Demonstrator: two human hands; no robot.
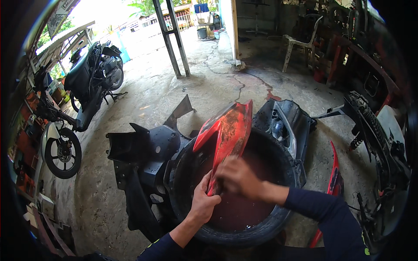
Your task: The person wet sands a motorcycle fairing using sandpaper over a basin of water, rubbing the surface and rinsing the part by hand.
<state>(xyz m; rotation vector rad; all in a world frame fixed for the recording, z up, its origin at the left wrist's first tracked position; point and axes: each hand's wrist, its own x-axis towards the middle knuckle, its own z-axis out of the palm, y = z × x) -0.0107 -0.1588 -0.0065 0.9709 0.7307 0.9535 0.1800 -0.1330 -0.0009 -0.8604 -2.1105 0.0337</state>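
My left hand is closed around the narrow lower end of a red panel, thumb on its right side and fingers wrapped behind its left edge. The panel stands tilted up and away from me, so nearly all of it lies beyond that hand, its two-pronged wide part pointing toward the far side. Brown patches cover much of the face turned to me.

My right hand is just above and to the right of my left, against the lower right part of the panel. Its fingers are curled in, but they are blurred, and I cannot tell how tightly they are bent or whether they have hold of a rag or anything else.

Both hands and the lower half of the panel are over a round black tub with murky reddish water in it; the panel's top reaches past the far rim. Just left of the tub sits a large black plastic cover, and another dark cover is at its far right. A thin red strip lies on the concrete floor to my right.
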